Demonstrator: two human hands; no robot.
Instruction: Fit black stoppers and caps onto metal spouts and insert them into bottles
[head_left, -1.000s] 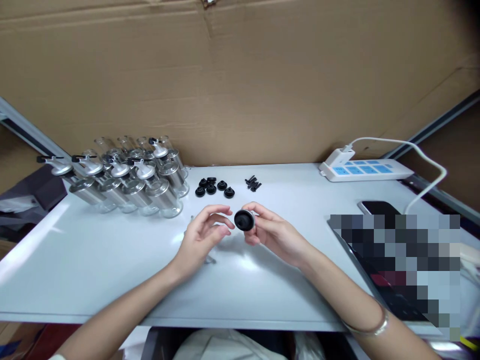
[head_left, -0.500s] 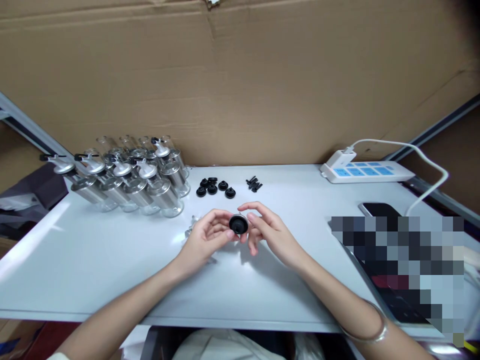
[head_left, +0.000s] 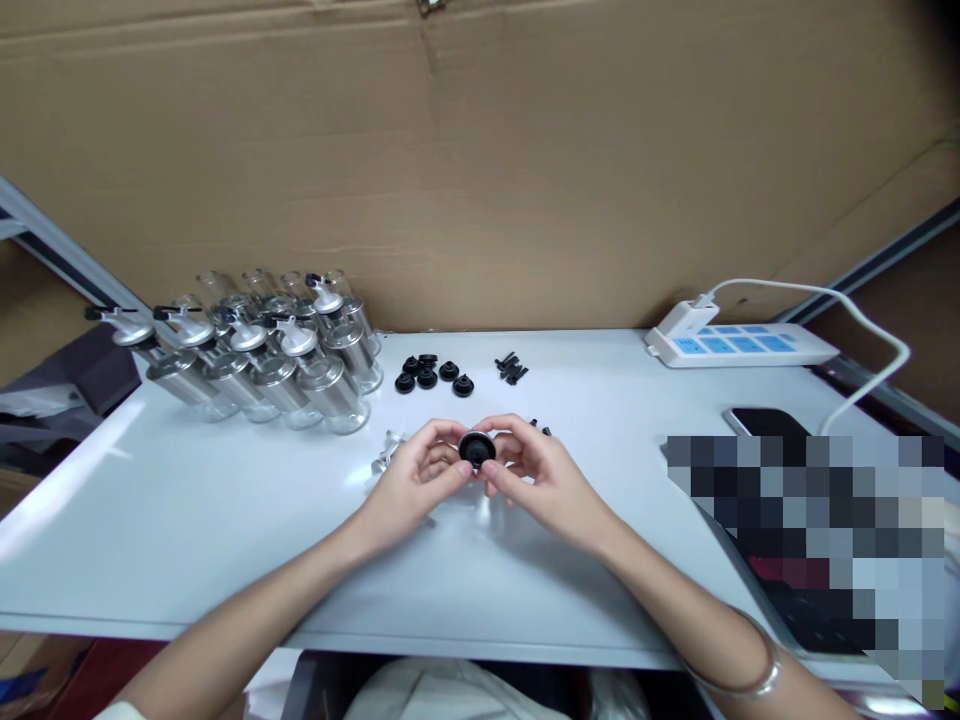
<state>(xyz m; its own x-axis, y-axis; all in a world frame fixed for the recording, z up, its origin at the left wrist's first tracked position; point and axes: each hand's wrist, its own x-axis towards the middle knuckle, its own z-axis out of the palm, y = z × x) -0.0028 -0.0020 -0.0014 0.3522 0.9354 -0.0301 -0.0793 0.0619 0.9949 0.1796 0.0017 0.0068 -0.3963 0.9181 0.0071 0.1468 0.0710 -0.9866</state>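
The person is wearing a thin, silvery bangle (head_left: pixel 766 684) around the right forearm (head_left: pixel 667 590), its smooth, rounded band catching the light along the right side. A pale, whitish sleeve edge (head_left: pixel 120 712) is just showing at the near left, on the left arm (head_left: pixel 262 605), and the forearm beyond it is staying uncovered. Both the left hand (head_left: pixel 412 480) and the right hand (head_left: pixel 555 485) are going gloveless. At the near edge, a loose, off-white cloth (head_left: pixel 450 690), apparently clothing, is covering the lap in soft folds.
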